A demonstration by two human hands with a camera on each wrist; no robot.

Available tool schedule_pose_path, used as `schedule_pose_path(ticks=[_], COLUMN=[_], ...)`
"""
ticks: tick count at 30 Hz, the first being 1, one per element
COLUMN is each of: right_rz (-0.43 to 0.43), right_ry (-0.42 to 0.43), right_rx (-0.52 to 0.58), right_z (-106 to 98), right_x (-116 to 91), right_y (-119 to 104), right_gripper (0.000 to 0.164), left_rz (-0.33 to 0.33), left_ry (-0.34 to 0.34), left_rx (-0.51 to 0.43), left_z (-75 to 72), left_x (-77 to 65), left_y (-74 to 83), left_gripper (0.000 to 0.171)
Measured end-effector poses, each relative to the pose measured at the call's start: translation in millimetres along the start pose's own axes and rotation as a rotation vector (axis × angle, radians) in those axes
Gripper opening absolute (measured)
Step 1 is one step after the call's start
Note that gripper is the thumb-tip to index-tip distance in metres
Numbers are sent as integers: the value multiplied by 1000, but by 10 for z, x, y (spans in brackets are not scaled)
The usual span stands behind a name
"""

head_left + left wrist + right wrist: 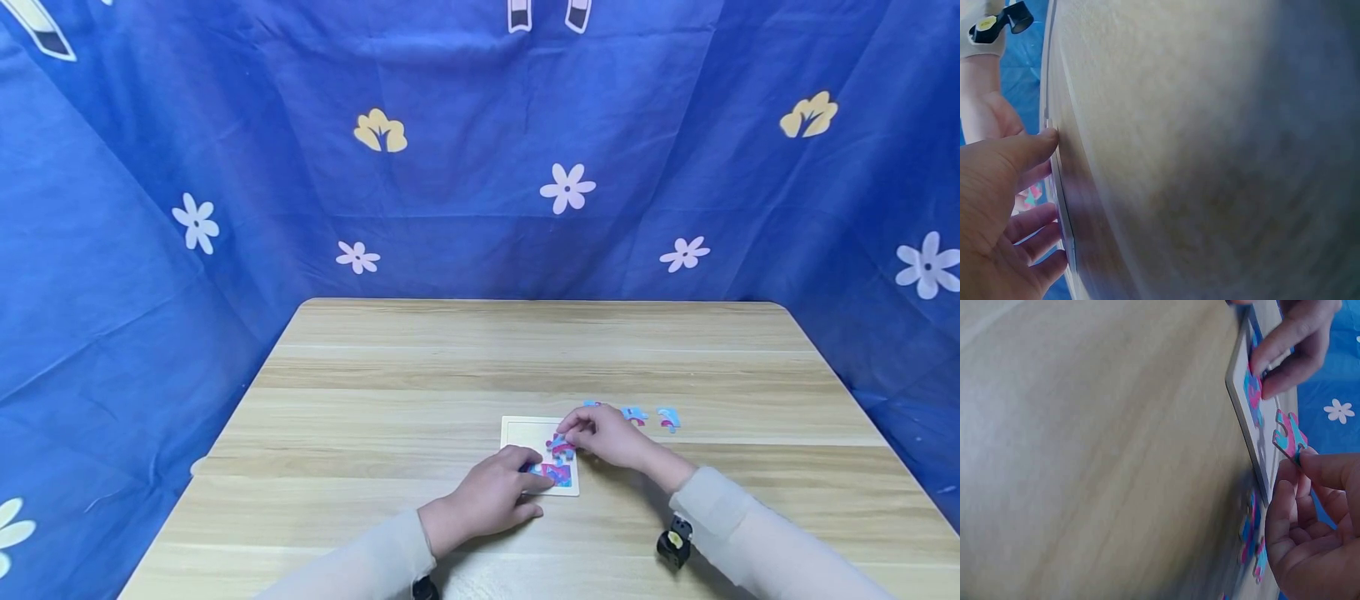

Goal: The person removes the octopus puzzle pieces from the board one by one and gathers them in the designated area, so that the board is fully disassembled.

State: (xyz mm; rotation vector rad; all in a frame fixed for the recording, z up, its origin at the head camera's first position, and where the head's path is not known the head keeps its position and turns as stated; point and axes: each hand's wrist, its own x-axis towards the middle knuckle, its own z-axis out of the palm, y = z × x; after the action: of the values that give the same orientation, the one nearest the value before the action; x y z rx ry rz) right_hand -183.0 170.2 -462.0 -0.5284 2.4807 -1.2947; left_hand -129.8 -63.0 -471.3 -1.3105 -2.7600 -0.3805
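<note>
A pale wooden puzzle tray (525,419) lies on the table between the two hands. Blue and pink pieces (558,477) sit along its near side. My right hand (611,435) pinches a pink and blue jigsaw piece (1290,434) between thumb and fingertips, tilted over the tray's right part. My left hand (491,493) rests over the tray's near left part, fingers spread and touching the placed pieces. In the left wrist view, the left thumb (1041,147) is at the tray's edge. The left hand hides part of the placed pieces.
Beyond the right hand lie several loose pieces, among them one piece (668,418) at the far right and another piece (635,414) partly behind the hand. A wood-grain table (360,417) spans the front, with a blue patterned cloth (465,167) behind it.
</note>
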Motion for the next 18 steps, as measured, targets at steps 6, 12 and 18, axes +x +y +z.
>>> schedule_pose_path(ticks=[6,12,18], right_rz=[1,37,78], right_ry=[27,62,103], right_rx=[0,31,3], right_z=[-129,-290,-439], right_x=[-55,-157,-260], right_y=[76,211,305], right_gripper=[11,11,10], left_rz=[1,0,-4], left_ry=[0,-5,0], left_rx=[10,15,25], left_z=[3,1,-13], left_x=[0,0,-2], left_y=[5,3,2], left_gripper=[35,34,34])
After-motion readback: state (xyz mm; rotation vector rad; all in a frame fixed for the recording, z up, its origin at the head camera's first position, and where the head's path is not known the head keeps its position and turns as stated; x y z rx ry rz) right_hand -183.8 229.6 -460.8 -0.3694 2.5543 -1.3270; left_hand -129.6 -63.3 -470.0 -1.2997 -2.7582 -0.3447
